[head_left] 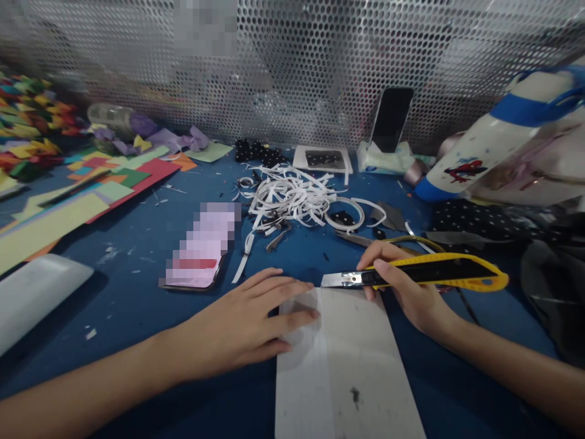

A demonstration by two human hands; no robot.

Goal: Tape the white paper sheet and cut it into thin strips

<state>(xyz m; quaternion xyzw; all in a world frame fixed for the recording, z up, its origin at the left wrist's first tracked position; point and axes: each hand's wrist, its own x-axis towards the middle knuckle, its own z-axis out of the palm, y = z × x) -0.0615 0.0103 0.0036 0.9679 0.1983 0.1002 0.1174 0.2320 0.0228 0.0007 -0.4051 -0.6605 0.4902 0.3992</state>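
My right hand point(411, 292) grips a yellow and black utility knife point(439, 271), its metal blade out and pointing left. The blade tip is at the far edge of a long pale board point(365, 366). A white paper strip point(301, 390) lies lengthwise along the board's left side. On that strip rests my left hand point(256, 317), fingers spread and pressing its far end, just left of the blade. Whether the blade touches the paper I cannot tell.
Beyond the board is a heap of curled white paper strips point(292, 195). A lit phone point(201, 250) lies left of it; a dark phone point(392, 119) stands behind. Coloured paper point(132, 186) covers the left side. A white and blue bottle point(484, 140) leans at right.
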